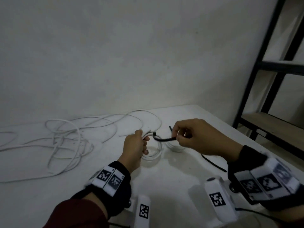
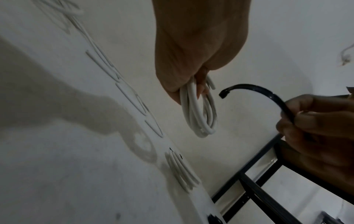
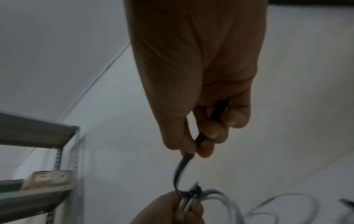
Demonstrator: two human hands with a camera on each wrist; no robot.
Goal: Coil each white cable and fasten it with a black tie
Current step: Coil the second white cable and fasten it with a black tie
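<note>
My left hand [image 1: 137, 146] grips a small coil of white cable [image 1: 155, 153] at its top, lifted just above the white table [image 1: 172, 178]. The coil [image 2: 199, 115] hangs from the fingers in the left wrist view. My right hand [image 1: 194, 136] pinches a curved black tie [image 1: 164, 139] whose hooked free end points at the coil. In the left wrist view the tie [image 2: 254, 92] stands a short gap to the right of the coil. The right wrist view shows the tie [image 3: 180, 171] reaching down to the left hand [image 3: 172, 210].
A tangle of loose white cable [image 1: 65, 142] spreads over the table's left and back. Another white coil [image 1: 174, 148] lies under the right hand. A spare black tie [image 1: 213, 162] lies to the right. A black metal shelf unit [image 1: 269, 96] stands at the right.
</note>
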